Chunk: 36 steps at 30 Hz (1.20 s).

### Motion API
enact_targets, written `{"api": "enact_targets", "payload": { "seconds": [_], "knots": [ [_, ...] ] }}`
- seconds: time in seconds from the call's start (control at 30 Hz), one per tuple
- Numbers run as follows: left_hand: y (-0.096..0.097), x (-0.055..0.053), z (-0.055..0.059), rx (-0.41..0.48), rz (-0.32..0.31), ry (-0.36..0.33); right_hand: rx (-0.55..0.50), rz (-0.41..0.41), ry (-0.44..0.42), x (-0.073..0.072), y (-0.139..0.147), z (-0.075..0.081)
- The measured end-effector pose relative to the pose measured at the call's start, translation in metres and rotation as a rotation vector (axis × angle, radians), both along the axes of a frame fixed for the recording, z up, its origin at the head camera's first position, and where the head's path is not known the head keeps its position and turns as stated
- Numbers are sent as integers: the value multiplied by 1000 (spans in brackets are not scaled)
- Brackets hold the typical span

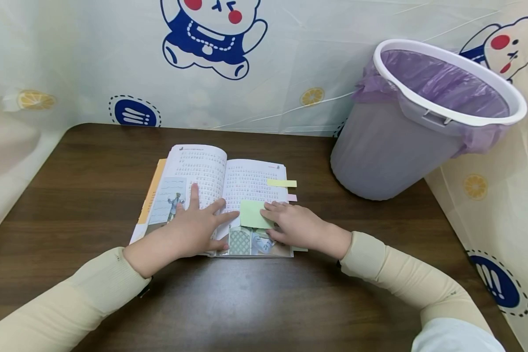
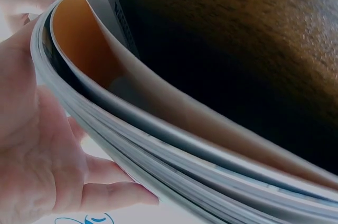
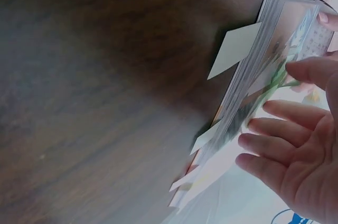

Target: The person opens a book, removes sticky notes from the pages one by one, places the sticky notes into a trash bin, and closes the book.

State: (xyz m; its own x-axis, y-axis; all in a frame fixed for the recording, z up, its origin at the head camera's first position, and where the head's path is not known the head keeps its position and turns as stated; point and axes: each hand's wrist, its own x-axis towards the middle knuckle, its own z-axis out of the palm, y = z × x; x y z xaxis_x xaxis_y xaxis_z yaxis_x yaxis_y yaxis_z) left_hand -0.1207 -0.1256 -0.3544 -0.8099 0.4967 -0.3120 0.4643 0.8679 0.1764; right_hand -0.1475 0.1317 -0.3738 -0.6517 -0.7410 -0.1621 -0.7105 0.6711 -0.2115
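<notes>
Lying on the right page of an open book (image 1: 231, 193), a green sticky note (image 1: 251, 213) sits at mid-height, just above a printed picture. It looks light, thin and soft, easy to crease; a pinch at a free edge would suit it. Its sides run nearly square with the page, but its right edge is covered, so I cannot tell which way its long axis runs. The book seems heavier, with pliant pages best pressed near the spine. Its spine points away from the person, the print reads upright to them, and the spread's long axis runs left to right.

The right hand (image 1: 297, 225) touches the note's right side, fingers extended, not curled round it. The left hand (image 1: 189, 232) rests across the pages, fingers spread apart.

At the book's right edge, 3 tabs jut out: a yellow tab (image 1: 286, 183), a pink tab (image 1: 292, 198) and a pale green tab (image 1: 300, 249). Beneath is a brown counter (image 1: 229, 303); at back right stands a grey bin (image 1: 387, 142) with a purple liner (image 1: 440, 78).
</notes>
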Motion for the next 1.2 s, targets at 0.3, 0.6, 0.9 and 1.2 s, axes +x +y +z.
{"api": "enact_targets", "payload": {
  "seconds": [0.3, 0.6, 0.9, 1.2],
  "knots": [
    [0, 0, -2, -2, -5, 6, -163, -13, 74, 1, 2, 1],
    [1, 0, -1, -7, 1, 7, -230, -49, 112, -4, 6, 1],
    [1, 0, -2, -7, 8, 7, -253, -80, 100, -6, 8, 3],
    [1, 0, -2, 3, 10, -2, -277, -89, 100, -7, 12, 3]
  ]
}}
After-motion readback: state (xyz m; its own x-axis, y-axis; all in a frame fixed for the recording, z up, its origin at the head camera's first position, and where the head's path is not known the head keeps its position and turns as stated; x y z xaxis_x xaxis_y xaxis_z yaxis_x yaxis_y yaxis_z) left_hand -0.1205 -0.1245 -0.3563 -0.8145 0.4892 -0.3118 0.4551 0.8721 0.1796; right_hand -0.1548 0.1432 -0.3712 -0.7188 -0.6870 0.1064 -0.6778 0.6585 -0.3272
